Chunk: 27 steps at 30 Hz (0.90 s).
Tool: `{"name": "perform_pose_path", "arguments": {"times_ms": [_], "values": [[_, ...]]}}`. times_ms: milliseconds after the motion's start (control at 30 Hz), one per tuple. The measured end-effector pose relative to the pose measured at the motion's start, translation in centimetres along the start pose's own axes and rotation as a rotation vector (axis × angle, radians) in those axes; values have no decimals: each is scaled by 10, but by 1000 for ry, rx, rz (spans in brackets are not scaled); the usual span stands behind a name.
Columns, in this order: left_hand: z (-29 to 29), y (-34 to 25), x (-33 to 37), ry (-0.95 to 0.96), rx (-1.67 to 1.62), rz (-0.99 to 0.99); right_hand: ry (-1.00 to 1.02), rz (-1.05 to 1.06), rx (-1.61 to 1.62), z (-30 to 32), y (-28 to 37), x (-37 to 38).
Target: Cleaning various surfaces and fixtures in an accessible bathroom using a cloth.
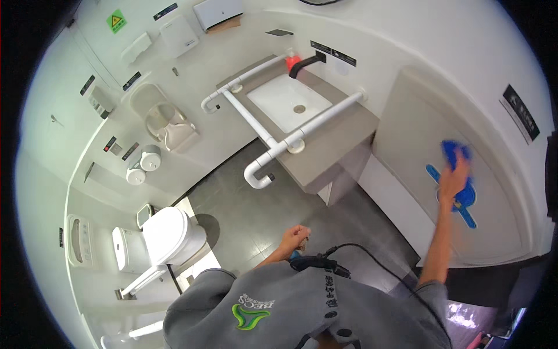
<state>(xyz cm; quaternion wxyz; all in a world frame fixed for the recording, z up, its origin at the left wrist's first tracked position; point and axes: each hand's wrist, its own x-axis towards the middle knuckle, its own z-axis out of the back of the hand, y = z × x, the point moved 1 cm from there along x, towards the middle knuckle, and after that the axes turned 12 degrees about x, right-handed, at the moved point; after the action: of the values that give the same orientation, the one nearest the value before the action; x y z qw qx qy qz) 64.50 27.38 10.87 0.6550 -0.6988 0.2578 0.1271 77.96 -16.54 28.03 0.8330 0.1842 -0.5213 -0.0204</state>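
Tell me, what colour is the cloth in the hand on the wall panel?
Blue cloth, seen in the head view.

Blue cloth [452, 150], grey panel [418, 134], white sink [279, 96].

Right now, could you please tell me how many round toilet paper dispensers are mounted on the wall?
2: a larger round dispenser on the left wall above the toilet, and a smaller round dispenser just beside it, lower left. Others may be hidden outside the view.

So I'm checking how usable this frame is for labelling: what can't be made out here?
Head view:
- blue cloth: partly covered by the right hand, motion-blurred.
- left hand: closed; any contents hidden by fingers.
- toilet: bowl hidden under its lid.
- wall signs: too small.
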Motion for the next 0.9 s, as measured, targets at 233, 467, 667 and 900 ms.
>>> {"name": "perform_pose_path", "arguments": {"times_ms": [233, 467, 667, 900], "values": [[101, -19, 14, -45, 16, -69, -169, -1204, 891, -126, 94, -180], [186, -43, 19, -146, 17, -56, -86, -1286, 1145, -193, 188, -139], [240, -68, 42, -242, -6, -163, 41, -1483, 1692, -238, 226, -82], [308, -91, 65, -371, 1, -76, 56, -1564, 2039, -347, 268, -40]]}}
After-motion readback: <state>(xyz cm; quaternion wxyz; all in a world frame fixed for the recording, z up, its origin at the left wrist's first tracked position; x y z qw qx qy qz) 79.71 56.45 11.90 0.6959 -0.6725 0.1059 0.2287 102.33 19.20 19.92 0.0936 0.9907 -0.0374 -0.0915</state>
